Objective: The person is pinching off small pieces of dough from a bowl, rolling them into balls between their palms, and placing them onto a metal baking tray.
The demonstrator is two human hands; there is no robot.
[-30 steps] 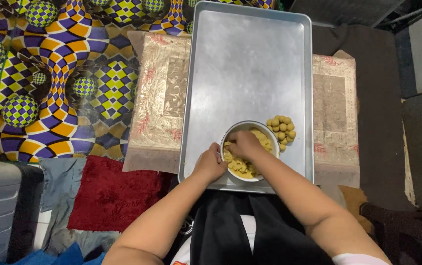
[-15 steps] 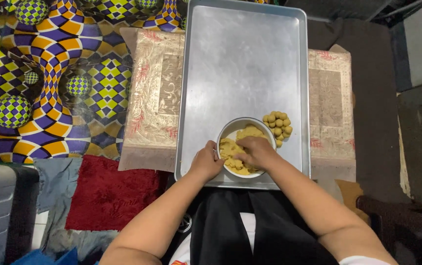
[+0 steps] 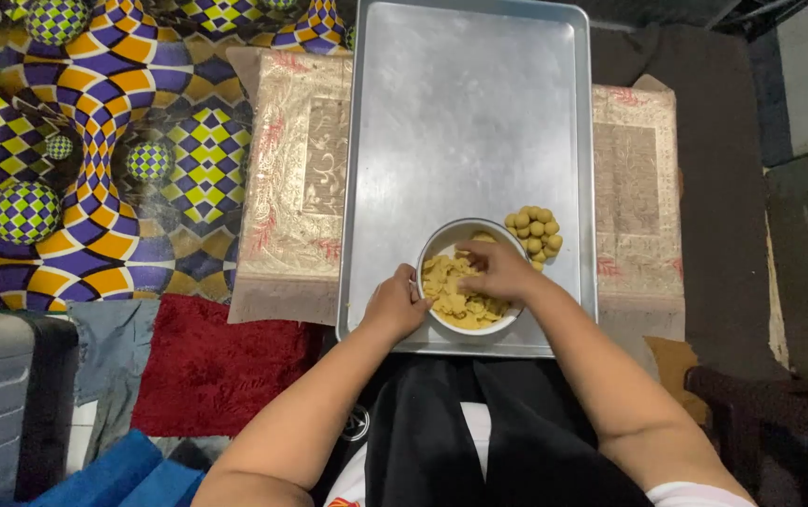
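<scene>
Left hand (image 3: 394, 305) grips the bowl (image 3: 441, 242) rim; right hand (image 3: 498, 270) pinches yellow dough (image 3: 455, 296) inside, beside balls (image 3: 534, 230) on the tray (image 3: 460, 113).

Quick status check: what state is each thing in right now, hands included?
Bowl: upright on tray, holds dough.
Dough: crumbly, in bowl.
Dough balls: piled on tray beside bowl.
Tray: flat, mostly bare.
Left hand: grips bowl rim.
Right hand: in bowl, on dough.
</scene>
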